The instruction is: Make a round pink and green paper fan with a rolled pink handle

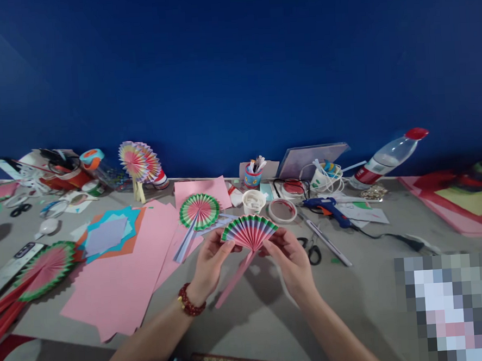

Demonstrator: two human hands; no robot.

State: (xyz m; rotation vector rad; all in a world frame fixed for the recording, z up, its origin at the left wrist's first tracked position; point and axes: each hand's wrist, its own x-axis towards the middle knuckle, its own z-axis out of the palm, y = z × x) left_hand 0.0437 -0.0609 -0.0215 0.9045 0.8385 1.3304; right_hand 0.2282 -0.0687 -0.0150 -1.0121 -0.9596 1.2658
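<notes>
A pleated paper fan [249, 232], pink in the middle with purple and green toward its rim, is spread in a half circle above the table. My left hand [213, 258] pinches its left end, and my right hand [288, 256] pinches the right end. From the fan's base a folded pink paper strip [234, 281] slants down to the left. Just behind lies a round green and pink paper fan [199, 212] with pale blue strips. A red beaded bracelet [190, 300] circles my left wrist.
Pink paper sheets [120, 286] cover the left side. Scissors [313, 251], a utility knife [328, 243], a tape roll [282, 210] and a blue glue gun [328, 210] lie at right. A bottle [386, 158] leans by the wall. A blurred patch hides the lower right.
</notes>
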